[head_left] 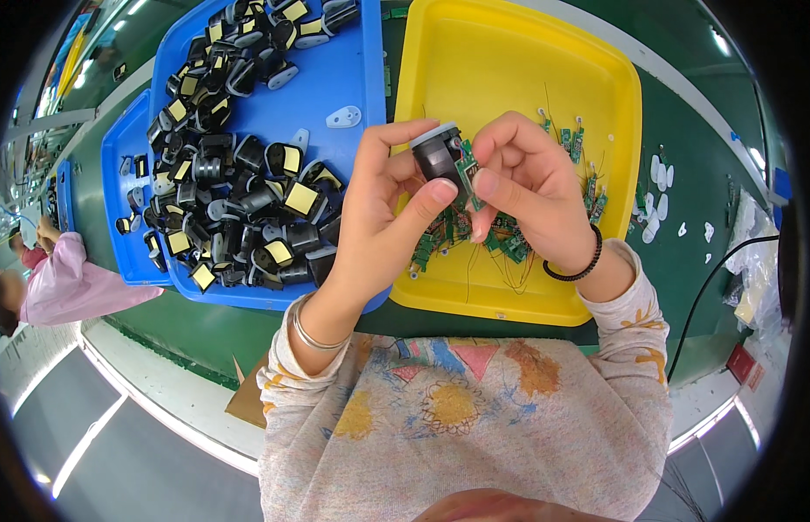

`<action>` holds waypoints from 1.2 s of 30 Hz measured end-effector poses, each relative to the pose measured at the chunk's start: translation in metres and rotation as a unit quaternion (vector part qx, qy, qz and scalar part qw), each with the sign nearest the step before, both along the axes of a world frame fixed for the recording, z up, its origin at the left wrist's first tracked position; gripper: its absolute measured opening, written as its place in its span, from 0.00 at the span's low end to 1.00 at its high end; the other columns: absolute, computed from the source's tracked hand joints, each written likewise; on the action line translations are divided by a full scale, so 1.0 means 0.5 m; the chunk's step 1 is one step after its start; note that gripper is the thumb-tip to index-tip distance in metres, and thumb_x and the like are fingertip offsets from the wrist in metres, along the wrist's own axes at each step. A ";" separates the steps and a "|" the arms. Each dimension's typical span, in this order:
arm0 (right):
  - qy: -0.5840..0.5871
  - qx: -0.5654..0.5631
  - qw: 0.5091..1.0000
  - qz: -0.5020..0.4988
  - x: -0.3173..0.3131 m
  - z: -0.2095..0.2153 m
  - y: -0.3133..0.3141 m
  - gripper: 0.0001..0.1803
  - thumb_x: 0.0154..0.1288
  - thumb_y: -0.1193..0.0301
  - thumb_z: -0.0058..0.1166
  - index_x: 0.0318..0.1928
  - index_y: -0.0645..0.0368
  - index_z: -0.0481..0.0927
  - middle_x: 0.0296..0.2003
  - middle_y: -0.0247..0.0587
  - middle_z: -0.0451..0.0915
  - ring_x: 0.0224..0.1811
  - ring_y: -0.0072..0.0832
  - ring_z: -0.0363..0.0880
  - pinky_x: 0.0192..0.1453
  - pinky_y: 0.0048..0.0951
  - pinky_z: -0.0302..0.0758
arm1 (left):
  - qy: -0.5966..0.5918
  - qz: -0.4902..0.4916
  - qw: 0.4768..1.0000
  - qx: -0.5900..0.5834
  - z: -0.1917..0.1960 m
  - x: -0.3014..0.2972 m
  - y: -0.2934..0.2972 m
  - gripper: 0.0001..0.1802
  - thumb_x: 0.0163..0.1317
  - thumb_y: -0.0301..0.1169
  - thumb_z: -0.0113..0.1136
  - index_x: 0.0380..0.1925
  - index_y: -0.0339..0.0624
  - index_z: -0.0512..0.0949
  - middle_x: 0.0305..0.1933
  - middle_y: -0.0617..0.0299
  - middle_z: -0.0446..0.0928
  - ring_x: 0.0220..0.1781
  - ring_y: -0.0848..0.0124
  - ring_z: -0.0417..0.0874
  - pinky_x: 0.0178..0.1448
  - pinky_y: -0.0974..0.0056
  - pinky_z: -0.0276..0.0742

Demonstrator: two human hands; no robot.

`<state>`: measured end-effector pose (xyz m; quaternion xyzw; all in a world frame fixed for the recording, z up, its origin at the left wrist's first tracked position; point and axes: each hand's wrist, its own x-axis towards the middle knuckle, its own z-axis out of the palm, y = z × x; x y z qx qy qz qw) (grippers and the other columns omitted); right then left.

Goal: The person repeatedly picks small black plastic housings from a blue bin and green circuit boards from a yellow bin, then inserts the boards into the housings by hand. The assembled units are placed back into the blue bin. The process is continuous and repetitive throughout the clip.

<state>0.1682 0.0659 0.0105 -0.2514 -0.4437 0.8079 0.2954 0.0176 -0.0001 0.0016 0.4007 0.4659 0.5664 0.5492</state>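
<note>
My left hand (383,209) grips a black plastic housing (436,157) with a grey rim, its thumb pressed on the near side. Between the thumb and fingers of my right hand (531,178) is a small green circuit board (468,178), held upright against the housing's right side. Whether the board sits inside the housing or only touches it, I cannot tell. Both hands are over the left part of a yellow tray (527,43). Below them in that tray lie several more green circuit boards (512,246) with thin wires.
A blue tray (335,52) on the left holds many black housings (235,200), some with pale yellow pads. Loose white pieces (660,174) lie on the green table right of the yellow tray. Farther right are a clear plastic bag (753,261) and a black cable (696,296). Another person in pink (74,278) sits far left.
</note>
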 end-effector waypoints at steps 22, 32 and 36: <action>0.016 -0.047 0.999 -0.004 0.000 0.002 0.001 0.08 0.61 0.73 0.50 0.39 0.60 0.67 0.22 0.32 0.72 0.17 0.17 0.73 0.21 0.16 0.72 | -0.082 -0.002 0.997 0.007 0.004 0.001 -0.003 0.24 0.58 0.29 0.54 0.52 0.39 0.58 0.42 0.55 0.74 0.43 0.74 0.74 0.45 0.71 0.67; -0.058 0.004 0.997 0.055 0.008 -0.004 0.013 0.09 0.61 0.71 0.51 0.38 0.63 0.70 0.21 0.31 0.73 0.19 0.15 0.73 0.24 0.16 0.73 | 0.182 0.052 0.974 0.127 -0.020 -0.003 -0.001 0.22 0.54 0.20 0.55 0.50 0.35 0.65 0.43 0.55 0.73 0.37 0.72 0.74 0.39 0.70 0.69; -0.033 -0.033 0.997 0.065 0.007 -0.004 0.013 0.09 0.61 0.71 0.50 0.38 0.63 0.70 0.23 0.32 0.73 0.19 0.15 0.73 0.24 0.16 0.72 | 0.214 0.057 0.964 0.149 -0.021 -0.003 0.000 0.22 0.54 0.21 0.56 0.50 0.35 0.66 0.43 0.55 0.72 0.37 0.69 0.74 0.39 0.70 0.69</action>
